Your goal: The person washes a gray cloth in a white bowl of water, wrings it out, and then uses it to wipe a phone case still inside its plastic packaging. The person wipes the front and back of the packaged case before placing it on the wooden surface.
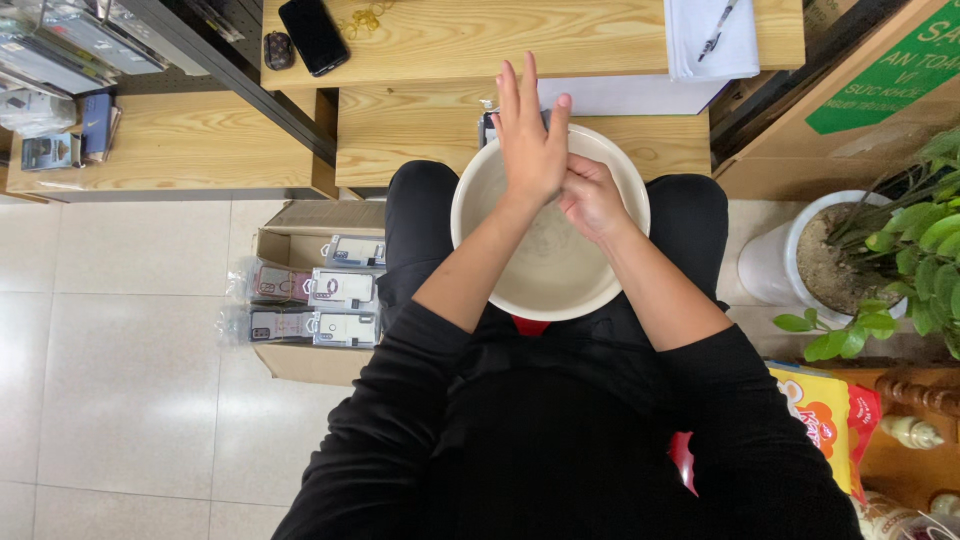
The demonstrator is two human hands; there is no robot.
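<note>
White basin [480, 235] resting on lap, centre of scene, a little cloudy water inside. Left hand [528, 140] over far rim, fingers straight and together, gripping nothing. Right hand [590, 200] just right of it, fingers curled against left palm, touching it; anything between them hidden. Cardboard box [300, 362] of packaged phone cases on tiled floor, left of knees. Potted plant [900, 250] at right. Black phone [313, 35] on far wooden shelf.
</note>
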